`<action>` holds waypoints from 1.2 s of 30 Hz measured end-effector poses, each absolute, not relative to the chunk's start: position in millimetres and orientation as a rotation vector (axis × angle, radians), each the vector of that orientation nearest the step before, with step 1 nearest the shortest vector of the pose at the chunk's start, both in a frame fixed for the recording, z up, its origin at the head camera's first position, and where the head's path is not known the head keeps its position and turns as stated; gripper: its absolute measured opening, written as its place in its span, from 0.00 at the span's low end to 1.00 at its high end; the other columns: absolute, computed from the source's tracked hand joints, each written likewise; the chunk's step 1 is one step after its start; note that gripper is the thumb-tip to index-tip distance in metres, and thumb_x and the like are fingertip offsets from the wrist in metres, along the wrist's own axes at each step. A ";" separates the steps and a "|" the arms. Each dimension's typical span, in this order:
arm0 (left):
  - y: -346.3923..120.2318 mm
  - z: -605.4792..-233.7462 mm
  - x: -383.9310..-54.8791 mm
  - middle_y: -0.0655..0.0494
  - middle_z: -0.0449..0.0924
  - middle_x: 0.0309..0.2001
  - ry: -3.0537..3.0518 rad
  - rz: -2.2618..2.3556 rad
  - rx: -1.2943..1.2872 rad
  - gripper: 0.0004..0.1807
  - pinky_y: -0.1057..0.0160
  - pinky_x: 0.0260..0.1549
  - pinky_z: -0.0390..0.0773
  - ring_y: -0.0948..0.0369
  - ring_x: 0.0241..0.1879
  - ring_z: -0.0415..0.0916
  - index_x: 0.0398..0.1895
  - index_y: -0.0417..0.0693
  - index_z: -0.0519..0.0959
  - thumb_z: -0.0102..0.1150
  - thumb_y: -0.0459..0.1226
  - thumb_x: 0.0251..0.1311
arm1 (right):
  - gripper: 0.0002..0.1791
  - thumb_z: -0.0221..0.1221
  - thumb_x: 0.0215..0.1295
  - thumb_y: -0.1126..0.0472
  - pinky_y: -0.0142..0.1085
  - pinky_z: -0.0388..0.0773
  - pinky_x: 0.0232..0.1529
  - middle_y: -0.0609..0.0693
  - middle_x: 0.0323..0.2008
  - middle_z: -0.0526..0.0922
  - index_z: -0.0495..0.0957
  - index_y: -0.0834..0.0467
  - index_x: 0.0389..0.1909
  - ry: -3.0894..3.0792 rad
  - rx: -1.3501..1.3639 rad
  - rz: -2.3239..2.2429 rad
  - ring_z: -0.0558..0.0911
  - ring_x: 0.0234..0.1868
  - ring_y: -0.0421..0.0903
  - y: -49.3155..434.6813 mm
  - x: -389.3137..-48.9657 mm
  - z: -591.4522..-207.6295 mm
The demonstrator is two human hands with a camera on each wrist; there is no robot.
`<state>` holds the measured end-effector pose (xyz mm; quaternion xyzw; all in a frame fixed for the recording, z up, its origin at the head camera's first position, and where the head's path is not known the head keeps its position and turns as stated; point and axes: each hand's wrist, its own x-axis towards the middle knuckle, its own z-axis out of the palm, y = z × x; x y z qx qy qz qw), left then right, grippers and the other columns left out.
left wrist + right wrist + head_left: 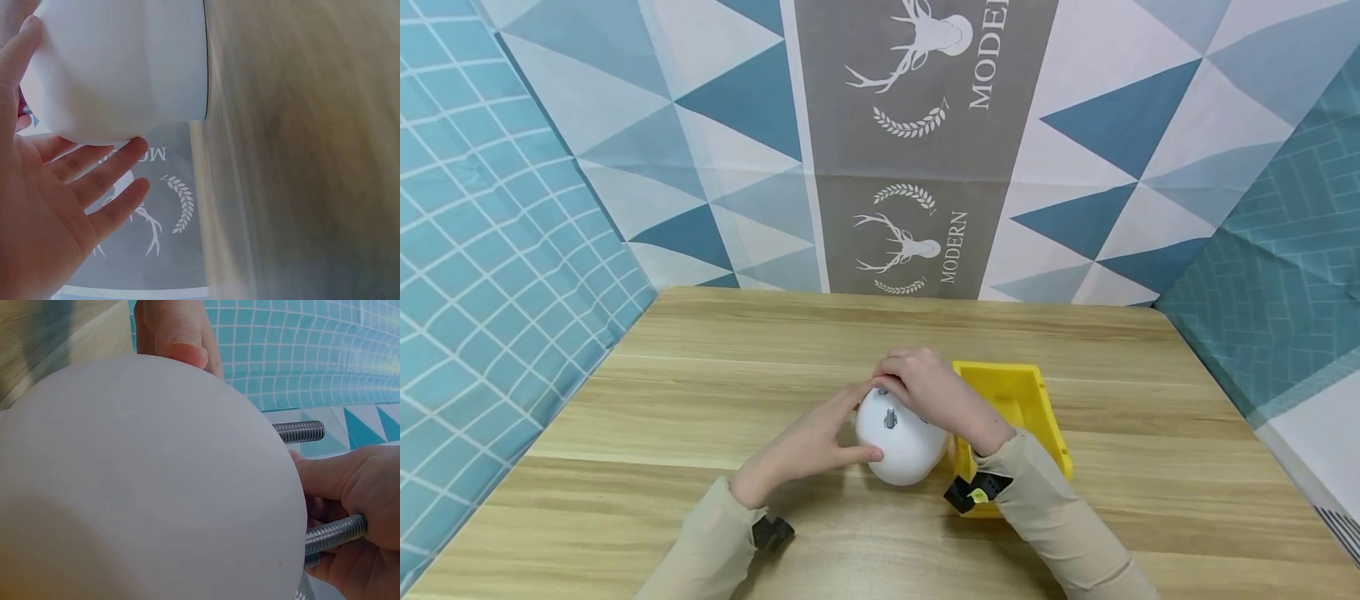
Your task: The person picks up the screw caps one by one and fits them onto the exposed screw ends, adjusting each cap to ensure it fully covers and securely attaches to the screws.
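Observation:
A white dome-shaped body [902, 454] stands on the table, several threaded metal bolts [336, 534] sticking out of its top. My left hand [820, 437] holds its left side, the thumb on the near face and the fingers round the far side. The left wrist view shows those fingertips touching the smooth white wall [125, 69]. Over the top is my right hand [921, 383], thumb and fingers curled about a bolt at the far side. In the right wrist view the dome and the front bolts partly hide the right fingertips.
Just right of the dome sits a yellow plastic bin [1052, 417], partly behind my right forearm. The wood-grain table [700, 400] reaches back to a patterned cloth backdrop [910, 158]. Tiled-print cloth [497, 233] hangs along the left side.

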<state>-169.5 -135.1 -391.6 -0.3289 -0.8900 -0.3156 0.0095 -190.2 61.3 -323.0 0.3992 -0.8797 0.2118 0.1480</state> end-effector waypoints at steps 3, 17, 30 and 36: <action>-135.1 -391.3 -169.6 0.63 0.63 0.62 -2.789 -0.993 -1.020 0.46 0.54 0.51 0.71 0.64 0.54 0.69 0.69 0.69 0.49 0.57 0.63 0.46 | 0.06 0.58 0.61 0.60 0.28 0.78 0.34 0.45 0.28 0.80 0.82 0.55 0.30 -2.541 1.146 0.613 0.78 0.31 0.40 60.9 -189.5 -322.4; -135.2 -392.0 -168.9 0.62 0.62 0.63 -2.804 -0.995 -1.003 0.47 0.54 0.53 0.70 0.63 0.55 0.68 0.69 0.66 0.50 0.57 0.63 0.46 | 0.07 0.57 0.61 0.59 0.30 0.78 0.35 0.46 0.30 0.81 0.83 0.55 0.32 -2.606 1.130 0.590 0.78 0.33 0.41 58.9 -189.4 -323.0; -135.6 -391.0 -169.4 0.62 0.61 0.63 -2.801 -0.997 -1.009 0.47 0.55 0.54 0.70 0.64 0.55 0.68 0.69 0.64 0.50 0.57 0.63 0.47 | 0.08 0.57 0.62 0.58 0.27 0.76 0.32 0.47 0.31 0.82 0.83 0.56 0.31 -2.672 1.131 0.586 0.79 0.32 0.41 55.7 -188.4 -319.5; -135.9 -391.5 -169.3 0.63 0.61 0.64 -2.816 -1.001 -1.001 0.47 0.55 0.54 0.70 0.64 0.55 0.68 0.69 0.66 0.49 0.57 0.63 0.46 | 0.08 0.56 0.62 0.58 0.25 0.75 0.30 0.46 0.30 0.83 0.83 0.55 0.32 -2.713 1.127 0.614 0.78 0.31 0.38 54.7 -189.4 -320.7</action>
